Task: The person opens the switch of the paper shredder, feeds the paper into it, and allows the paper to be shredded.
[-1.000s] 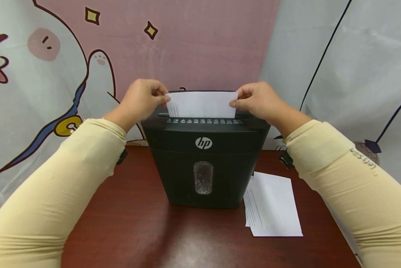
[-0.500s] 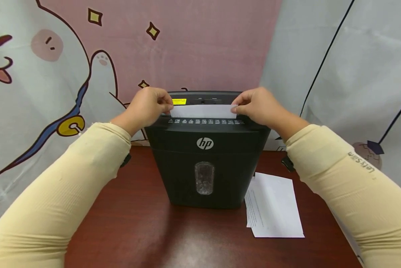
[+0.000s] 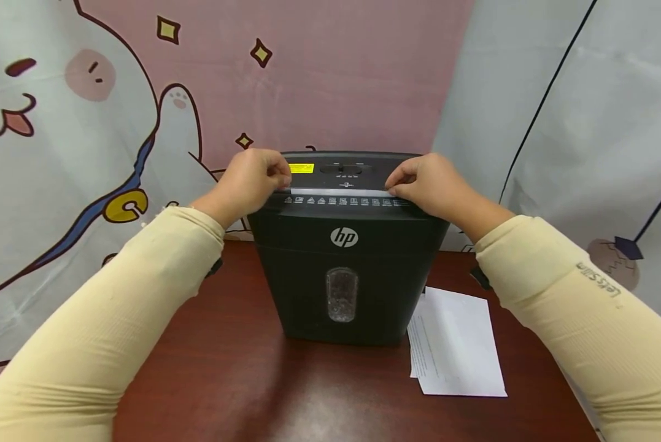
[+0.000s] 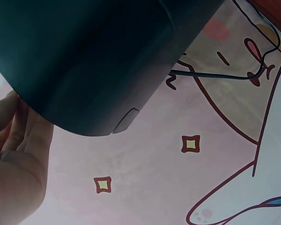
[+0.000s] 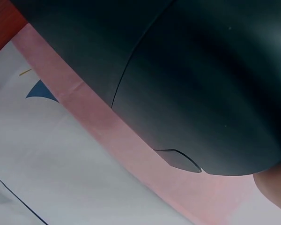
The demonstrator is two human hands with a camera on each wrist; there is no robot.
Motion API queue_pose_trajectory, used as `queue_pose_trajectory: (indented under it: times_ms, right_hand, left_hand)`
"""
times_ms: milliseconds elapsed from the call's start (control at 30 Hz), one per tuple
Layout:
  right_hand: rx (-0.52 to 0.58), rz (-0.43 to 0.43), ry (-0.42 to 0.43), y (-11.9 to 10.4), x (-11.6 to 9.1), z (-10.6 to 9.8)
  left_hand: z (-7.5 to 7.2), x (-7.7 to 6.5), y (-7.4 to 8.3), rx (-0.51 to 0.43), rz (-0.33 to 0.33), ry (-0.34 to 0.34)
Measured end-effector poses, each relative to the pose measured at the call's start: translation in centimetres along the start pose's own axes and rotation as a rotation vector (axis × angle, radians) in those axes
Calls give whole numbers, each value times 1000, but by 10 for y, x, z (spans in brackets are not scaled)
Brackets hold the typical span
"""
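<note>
A black HP paper shredder (image 3: 338,282) stands upright on the table. Only a thin strip of a white sheet of paper (image 3: 341,193) shows above its feed slot in the head view. At the strip's left end, my left hand (image 3: 253,181) has curled fingers pinching the paper. My right hand (image 3: 424,184) pinches the right end between thumb and fingers. The left wrist view catches part of the left hand (image 4: 18,159) beside the shredder's dark casing (image 4: 84,70). Only a bit of the right hand (image 5: 274,185) appears in the right wrist view; its fingertips are hidden there.
Printed sheets (image 3: 463,344) lie overlapping on the brown table (image 3: 208,368), right of the shredder. A patterned cloth (image 3: 358,73) hangs behind it. A black cable (image 4: 220,75) runs out behind the casing in the left wrist view.
The sheet has sunk into the feed slot from a wide band to a thin strip. Both hands have moved down with it, uncovering the yellow label and controls on the shredder's top.
</note>
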State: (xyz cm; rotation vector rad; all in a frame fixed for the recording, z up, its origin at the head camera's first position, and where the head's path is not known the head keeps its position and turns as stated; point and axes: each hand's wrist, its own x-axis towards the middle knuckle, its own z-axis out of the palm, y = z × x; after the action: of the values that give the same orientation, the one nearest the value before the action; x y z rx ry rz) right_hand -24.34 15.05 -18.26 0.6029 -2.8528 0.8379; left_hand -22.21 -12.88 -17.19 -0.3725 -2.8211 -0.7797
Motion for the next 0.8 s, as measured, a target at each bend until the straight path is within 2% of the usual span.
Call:
queue_pose_trajectory:
  times_ms: [333, 600, 800]
  right_hand:
    - [55, -8, 87, 4, -12, -1]
    - [99, 1, 228, 20, -26, -2]
    - [108, 21, 302, 29, -34, -3]
  left_hand:
    - [2, -14, -3, 67, 94, 69]
    - [3, -30, -11, 115, 98, 90]
    - [4, -40, -21, 141, 137, 131]
